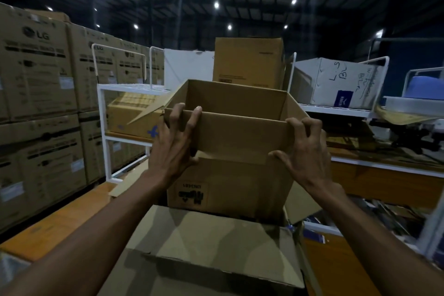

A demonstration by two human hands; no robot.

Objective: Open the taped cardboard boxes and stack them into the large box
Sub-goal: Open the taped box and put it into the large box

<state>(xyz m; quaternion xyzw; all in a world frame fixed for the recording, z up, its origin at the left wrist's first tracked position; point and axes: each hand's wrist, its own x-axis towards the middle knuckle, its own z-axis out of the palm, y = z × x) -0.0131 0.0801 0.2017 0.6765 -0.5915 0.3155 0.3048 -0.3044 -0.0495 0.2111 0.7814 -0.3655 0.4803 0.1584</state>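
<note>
Nearest the head camera, a large box (204, 243) fills the bottom of the view, its flaps open and its pale inner panels facing up. Both bare forearms reach forward over it.

Just beyond it, held in the air above its far edge, is an open cardboard box (230, 142), top flaps raised, with an upside-down black print on its near wall. The left hand (174, 142) grips the left end of the near flap: its fingers (192, 119) are spread and curled over the flap's top edge, with the thumb pressed on the outer face below. The right hand (304, 151) holds the right end of the same flap, its fingers (298, 125) spread and hooked at the corner, thumb stretched out along the flap's lower edge.

Behind the held box stands a white wire rack (105, 108) carrying a brown carton with a blue mark (134, 118). A tall brown carton (248, 62) stands further back, and a white carton with handwriting (336, 81) lies tilted on a shelf to the right. Stacks of printed LG cartons (36, 74) line the left side under a dark roof with ceiling lights (216, 5).
</note>
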